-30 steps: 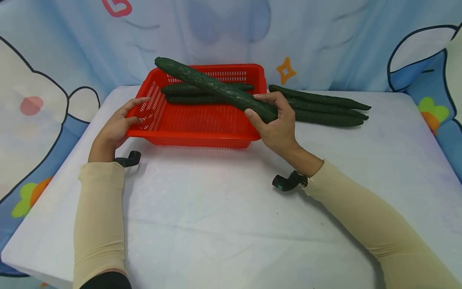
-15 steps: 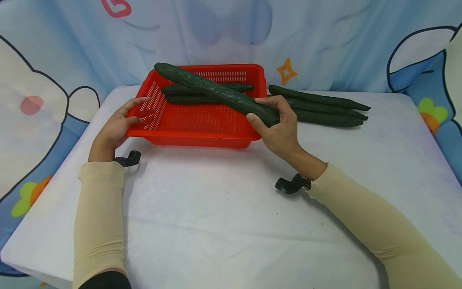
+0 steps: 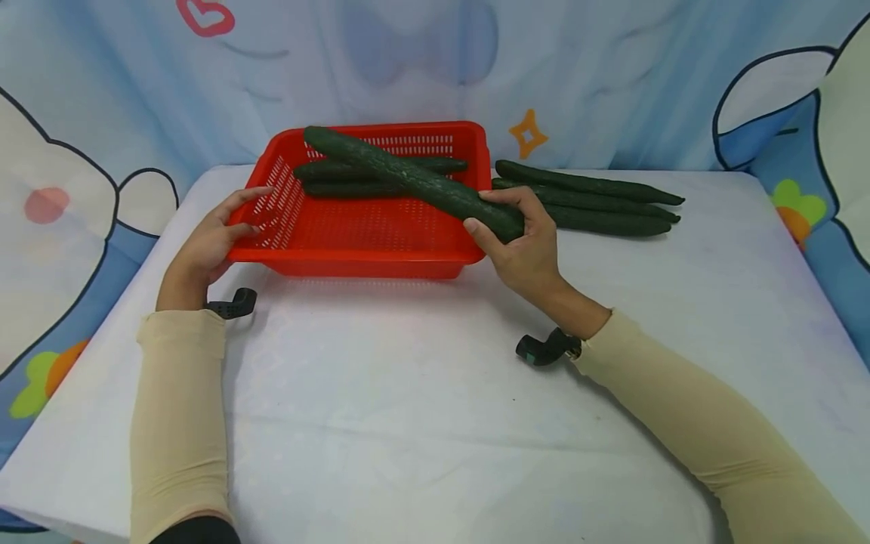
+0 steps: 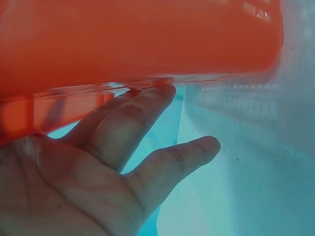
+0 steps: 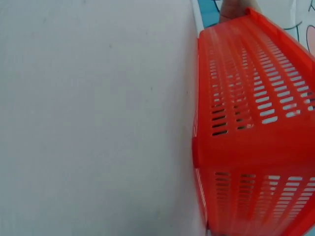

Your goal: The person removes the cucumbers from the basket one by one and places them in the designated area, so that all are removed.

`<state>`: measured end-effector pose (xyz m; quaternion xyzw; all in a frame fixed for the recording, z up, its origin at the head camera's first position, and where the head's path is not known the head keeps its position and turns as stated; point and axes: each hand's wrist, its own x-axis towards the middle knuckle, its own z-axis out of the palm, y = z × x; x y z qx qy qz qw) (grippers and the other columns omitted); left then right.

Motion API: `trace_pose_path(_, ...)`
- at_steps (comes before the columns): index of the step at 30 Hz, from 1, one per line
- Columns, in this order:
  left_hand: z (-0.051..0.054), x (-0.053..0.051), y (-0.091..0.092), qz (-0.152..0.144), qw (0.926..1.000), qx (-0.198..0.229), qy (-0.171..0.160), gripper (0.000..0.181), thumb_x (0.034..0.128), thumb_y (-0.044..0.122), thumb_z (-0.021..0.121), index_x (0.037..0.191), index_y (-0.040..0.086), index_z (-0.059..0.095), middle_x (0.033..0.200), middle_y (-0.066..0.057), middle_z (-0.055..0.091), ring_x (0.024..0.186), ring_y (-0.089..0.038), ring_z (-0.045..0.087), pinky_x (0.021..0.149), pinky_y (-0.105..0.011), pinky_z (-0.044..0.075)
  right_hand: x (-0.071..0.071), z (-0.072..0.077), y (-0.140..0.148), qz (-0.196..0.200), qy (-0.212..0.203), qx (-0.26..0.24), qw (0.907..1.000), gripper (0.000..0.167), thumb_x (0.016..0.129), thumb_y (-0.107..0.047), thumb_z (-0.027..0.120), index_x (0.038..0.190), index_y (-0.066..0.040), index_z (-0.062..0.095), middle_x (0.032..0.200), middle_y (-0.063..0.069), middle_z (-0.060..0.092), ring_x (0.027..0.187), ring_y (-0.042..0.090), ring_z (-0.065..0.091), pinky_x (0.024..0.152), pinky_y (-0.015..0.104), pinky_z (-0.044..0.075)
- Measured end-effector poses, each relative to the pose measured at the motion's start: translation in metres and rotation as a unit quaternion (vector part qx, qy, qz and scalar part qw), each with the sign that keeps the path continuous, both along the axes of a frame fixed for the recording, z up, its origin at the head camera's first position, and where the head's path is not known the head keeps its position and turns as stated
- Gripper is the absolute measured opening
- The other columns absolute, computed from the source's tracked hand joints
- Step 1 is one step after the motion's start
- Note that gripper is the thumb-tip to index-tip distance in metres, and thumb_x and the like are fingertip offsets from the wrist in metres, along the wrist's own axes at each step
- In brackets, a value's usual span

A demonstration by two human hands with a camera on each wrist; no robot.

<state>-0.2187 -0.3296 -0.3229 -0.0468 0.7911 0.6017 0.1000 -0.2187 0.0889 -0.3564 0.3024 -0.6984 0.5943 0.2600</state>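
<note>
In the head view, the right hand (image 3: 526,245) pinches a dark green cucumber (image 3: 408,175) near its near right end, with the thumb on the near side and the fingers curled over the far side. This held cucumber lies in a slant across the red basket (image 3: 363,267): the gripped end is at the near right corner, and the other end reaches the far rim at the left. I cannot tell if it touches the rim there. The left hand (image 3: 209,243) grips the left rim of the basket, with two of its digits laid apart over the edge. Inside the basket, two cucumbers (image 3: 350,189) lie side by side near the far wall, partly under the line of the held one. Three cucumbers (image 3: 591,199) lie together on the white table (image 3: 381,393), just to the right of the basket. Each wrist carries a small black device (image 3: 233,304), and both arms wear beige sleeves (image 3: 180,400). A blue printed cloth (image 3: 584,75) hangs behind. In the left wrist view, the palm is turned to the camera; some fingers go up to the underside of the basket, and one finger stands away from them, spread in the air. In the right wrist view, the outer walls and one corner of the basket fill the right side, and a small part of a hand shows at its far end.
</note>
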Motion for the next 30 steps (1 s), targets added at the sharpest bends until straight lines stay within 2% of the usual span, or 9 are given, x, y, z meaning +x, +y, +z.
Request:
trace_pose_path(5, -0.003, 0.001, -0.002, -0.002, 0.9999, 0.013, 0.002, 0.057, 0.1009, 0.009, 0.048, 0.149, 0.037, 0.039, 0.157, -0.007, 0.02, 0.129, -0.023, 0.036, 0.078, -0.019, 0.057, -0.002, -0.005, 0.003, -0.004, -0.018, 0.03, 0.9994, 0.04, 0.081, 0.0, 0.075, 0.117, 0.006, 0.058, 0.118, 0.019, 0.061, 0.109, 0.01, 0.06, 0.088, 0.019, 0.053)
trace_pose_path(12, -0.001, 0.0, 0.0, -0.007, 0.9998, 0.015, 0.008, 0.056, 0.1011, 0.007, 0.046, 0.149, 0.035, 0.039, 0.155, -0.007, 0.021, 0.128, -0.022, 0.037, 0.078, -0.019, 0.057, -0.005, -0.005, 0.008, 0.0, -0.02, 0.038, 0.9991, 0.038, 0.082, 0.001, 0.075, 0.116, 0.005, 0.059, 0.118, 0.017, 0.062, 0.11, 0.01, 0.059, 0.089, 0.018, 0.052)
trace_pose_path(18, -0.003, -0.002, 0.001, -0.006, 1.0, 0.003, 0.005, 0.056, 0.1015, 0.009, 0.046, 0.149, 0.038, 0.039, 0.158, -0.009, 0.018, 0.132, -0.027, 0.034, 0.078, -0.018, 0.057, -0.006, -0.001, 0.013, 0.01, -0.043, 0.059, 0.9973, 0.038, 0.082, 0.001, 0.075, 0.117, 0.003, 0.06, 0.119, 0.014, 0.063, 0.108, 0.009, 0.059, 0.087, 0.017, 0.053)
trace_pose_path(26, -0.005, -0.002, 0.001, -0.002, 1.0, 0.007, 0.007, 0.057, 0.101, 0.007, 0.045, 0.147, 0.039, 0.04, 0.158, -0.009, 0.019, 0.134, -0.028, 0.033, 0.078, -0.018, 0.057, -0.007, 0.007, 0.018, 0.018, -0.087, 0.079, 0.9929, 0.037, 0.083, 0.0, 0.074, 0.118, 0.001, 0.061, 0.117, 0.009, 0.062, 0.102, 0.009, 0.06, 0.082, 0.016, 0.054)
trace_pose_path(30, -0.004, -0.002, 0.0, -0.001, 0.9999, 0.008, 0.008, 0.057, 0.1007, 0.006, 0.046, 0.147, 0.038, 0.041, 0.158, -0.01, 0.019, 0.134, -0.029, 0.033, 0.077, -0.018, 0.057, -0.007, 0.01, 0.02, 0.01, -0.085, 0.096, 0.9917, 0.036, 0.083, -0.002, 0.074, 0.117, 0.0, 0.062, 0.118, 0.009, 0.063, 0.105, 0.007, 0.059, 0.084, 0.015, 0.052)
